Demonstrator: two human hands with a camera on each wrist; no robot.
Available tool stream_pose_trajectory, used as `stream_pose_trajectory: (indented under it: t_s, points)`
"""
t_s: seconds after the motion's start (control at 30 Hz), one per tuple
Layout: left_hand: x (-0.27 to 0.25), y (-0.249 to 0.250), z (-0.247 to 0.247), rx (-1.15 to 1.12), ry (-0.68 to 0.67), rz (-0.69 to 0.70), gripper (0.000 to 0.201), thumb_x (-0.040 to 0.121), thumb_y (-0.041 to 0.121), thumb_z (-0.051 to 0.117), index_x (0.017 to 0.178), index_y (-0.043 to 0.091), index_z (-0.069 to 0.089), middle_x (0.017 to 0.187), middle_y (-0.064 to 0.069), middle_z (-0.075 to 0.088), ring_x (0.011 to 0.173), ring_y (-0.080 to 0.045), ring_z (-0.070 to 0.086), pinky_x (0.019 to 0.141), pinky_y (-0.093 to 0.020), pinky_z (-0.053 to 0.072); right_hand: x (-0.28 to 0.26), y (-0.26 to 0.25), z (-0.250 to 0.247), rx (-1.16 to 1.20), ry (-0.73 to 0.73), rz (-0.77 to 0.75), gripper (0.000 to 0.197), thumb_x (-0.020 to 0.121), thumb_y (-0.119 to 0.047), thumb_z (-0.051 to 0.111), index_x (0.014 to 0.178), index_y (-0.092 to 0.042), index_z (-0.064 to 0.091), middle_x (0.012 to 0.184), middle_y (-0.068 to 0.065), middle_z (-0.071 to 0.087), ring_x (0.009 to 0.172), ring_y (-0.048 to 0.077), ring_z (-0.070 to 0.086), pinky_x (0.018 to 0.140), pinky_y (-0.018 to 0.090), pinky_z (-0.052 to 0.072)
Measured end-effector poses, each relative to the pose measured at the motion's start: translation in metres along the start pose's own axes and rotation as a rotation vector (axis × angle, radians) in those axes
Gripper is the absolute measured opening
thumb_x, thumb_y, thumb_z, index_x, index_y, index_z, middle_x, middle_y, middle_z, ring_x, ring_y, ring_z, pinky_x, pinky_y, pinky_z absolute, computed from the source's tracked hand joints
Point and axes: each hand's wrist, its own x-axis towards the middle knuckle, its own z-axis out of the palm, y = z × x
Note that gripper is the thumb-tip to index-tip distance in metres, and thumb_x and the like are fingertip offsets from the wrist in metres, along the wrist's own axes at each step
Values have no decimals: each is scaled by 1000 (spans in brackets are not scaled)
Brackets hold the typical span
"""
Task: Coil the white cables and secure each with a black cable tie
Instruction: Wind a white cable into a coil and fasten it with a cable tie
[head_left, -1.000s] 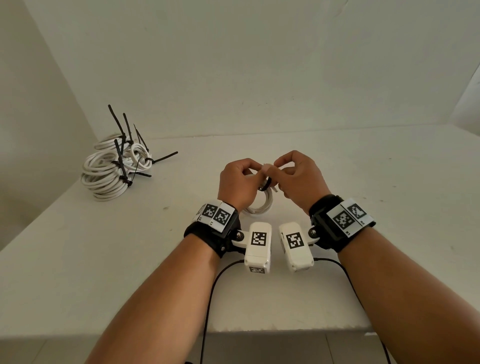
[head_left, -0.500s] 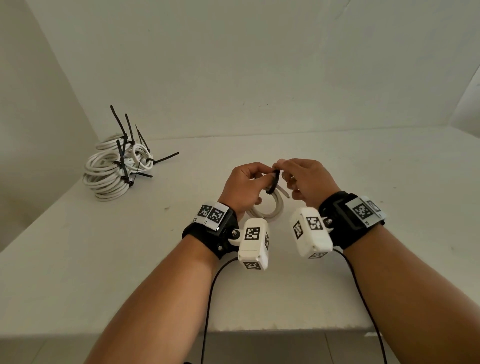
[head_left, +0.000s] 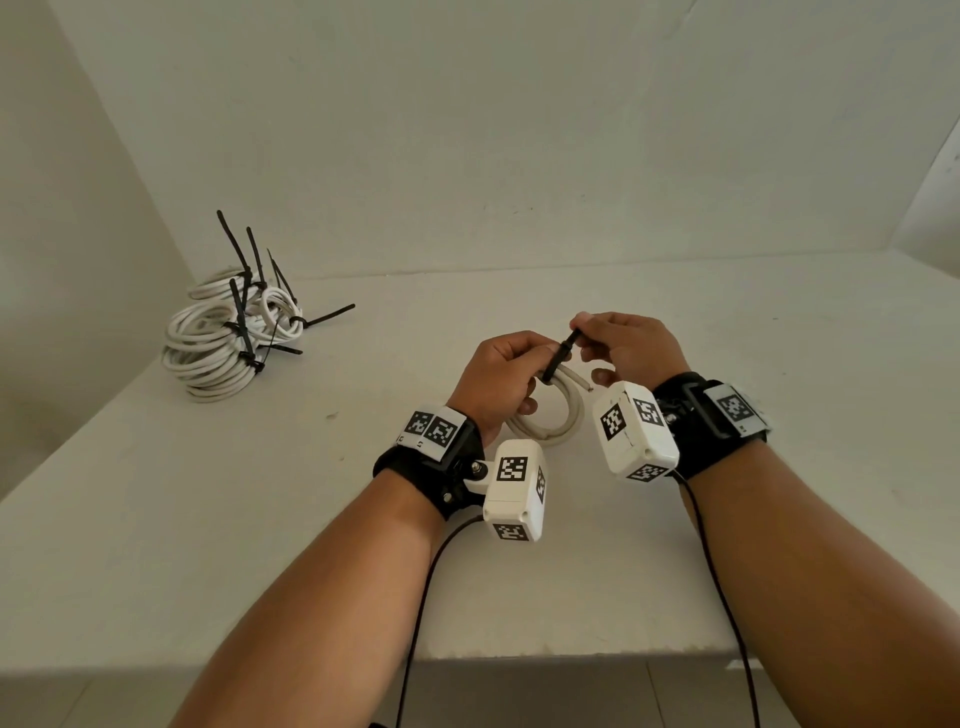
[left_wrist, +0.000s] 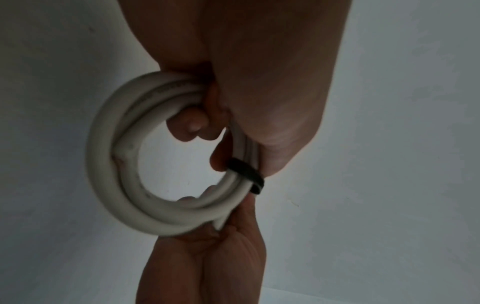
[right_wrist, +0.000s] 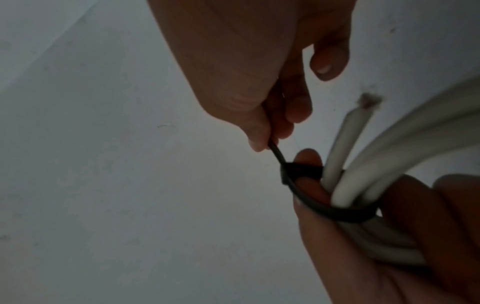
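My left hand grips a small coil of white cable just above the white table. A black cable tie is looped round the coil's strands. My right hand pinches the tie's free tail between thumb and forefinger. In the left wrist view the coil hangs from my curled fingers, with the tie round two strands. In the right wrist view the tie's loop still stands loose round the cable strands, and one cut cable end sticks up.
A pile of coiled white cables bound with black ties, their tails sticking up, lies at the back left of the table near the wall corner. The table's front edge runs under my forearms. Black wrist-camera cords hang down there.
My hands have drawn slightly apart. The right hand has pulled the tie's tail up and to the right, so the loop round the coil has shrunk. The coil now hangs more in view.
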Motion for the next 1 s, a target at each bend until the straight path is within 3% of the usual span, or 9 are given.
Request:
stream_pose_trajectory:
  t_s: [0.13, 0.23, 0.33, 0.43, 0.6, 0.7, 0.8, 0.87, 1.0]
  points:
    - [1, 2, 2, -119, -27, -43, 22, 98, 22, 54, 90, 11, 72, 68, 0, 57, 48, -9, 32, 43, -21, 32, -1, -1, 2, 15, 47, -10, 19, 92, -26, 67, 89, -9, 73, 76, 1, 65, 64, 11, 55, 51, 24, 44]
    - [1, 4, 4, -199, 8, -85, 31, 97, 33, 58, 74, 18, 71, 70, -3, 56, 48, -11, 33, 41, -21, 31, -5, -2, 8, 45, 54, -1, 22, 93, -27, 66, 94, -6, 72, 81, 2, 66, 60, 10, 56, 48, 23, 43]
    - [2, 2, 2, -182, 74, -66, 34, 94, 30, 62, 62, 22, 66, 64, -1, 53, 49, -11, 33, 40, -19, 30, -10, -2, 13, -26, -77, 81, 33, 94, -41, 61, 95, -10, 73, 86, 1, 73, 66, 14, 65, 52, 24, 49]
    - [3, 0, -1, -146, 115, -56, 26, 93, 27, 64, 68, 19, 67, 70, -6, 55, 49, -11, 36, 39, -19, 31, -13, -1, 13, -78, -198, 75, 37, 92, -46, 62, 96, -12, 75, 86, -2, 76, 70, 13, 69, 60, 25, 54]
    - [2, -1, 1, -107, 73, -72, 28, 94, 21, 61, 66, 20, 63, 58, 5, 51, 46, -9, 33, 41, -21, 32, -4, -2, 11, -129, -76, -15, 25, 91, -30, 67, 93, -5, 73, 73, -3, 68, 65, 8, 60, 55, 21, 47]
    - [2, 3, 4, -99, 48, -76, 30, 95, 18, 56, 65, 19, 59, 61, 2, 51, 45, -9, 33, 43, -23, 33, -1, -4, 11, -132, -18, -70, 24, 90, -27, 68, 90, -4, 73, 71, -2, 68, 66, 9, 60, 55, 23, 46]
    - [1, 7, 5, -108, 0, -129, 25, 95, 30, 52, 76, 19, 62, 74, -3, 54, 43, -9, 35, 48, -26, 38, -5, -8, 16, -186, 37, -180, 20, 90, -26, 68, 82, -8, 72, 67, -1, 67, 61, 8, 61, 56, 21, 48]
    - [-1, 9, 5, -52, -41, -172, 34, 95, 45, 52, 80, 17, 65, 67, -2, 52, 42, -10, 34, 52, -28, 42, -7, -13, 19, -214, 6, -213, 20, 91, -24, 67, 83, -7, 72, 67, 1, 68, 58, 7, 60, 56, 18, 49]
    - [-7, 18, -2, 50, -81, -195, 34, 97, 39, 51, 82, 13, 67, 55, 0, 48, 39, -10, 34, 55, -29, 43, -9, -22, 20, -285, -52, -196, 18, 89, -23, 69, 83, -6, 72, 65, -1, 68, 54, 6, 58, 52, 16, 45]
